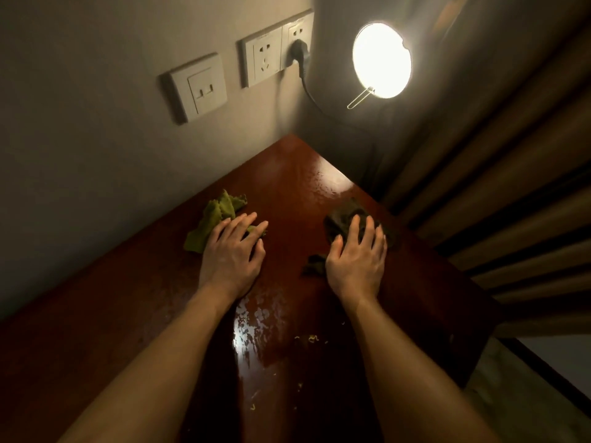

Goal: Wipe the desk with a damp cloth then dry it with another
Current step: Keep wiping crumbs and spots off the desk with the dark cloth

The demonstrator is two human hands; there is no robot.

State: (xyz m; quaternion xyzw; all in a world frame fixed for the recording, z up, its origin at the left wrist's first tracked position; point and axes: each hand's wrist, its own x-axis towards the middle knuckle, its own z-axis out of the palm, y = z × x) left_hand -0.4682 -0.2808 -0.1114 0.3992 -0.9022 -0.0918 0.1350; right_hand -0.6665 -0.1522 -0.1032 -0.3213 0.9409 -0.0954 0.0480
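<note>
A glossy reddish-brown desk (287, 174) runs away from me into a corner, with wet streaks shining along its middle. My left hand (235, 251) lies flat, fingers spread, on the near end of a crumpled light green cloth (214, 215) close to the wall. My right hand (356, 257) presses palm down on a dark green cloth (340, 219) near the desk's right edge; part of that cloth pokes out beside my thumb. Small yellowish crumbs (311, 338) lie on the wet patch between my forearms.
The wall on the left carries a switch plate (198, 87) and a double socket (276, 47) with a dark plug (299, 52) and cable. A round lit lamp (382, 60) glows in the corner. Brown curtains (511, 174) hang along the desk's right edge.
</note>
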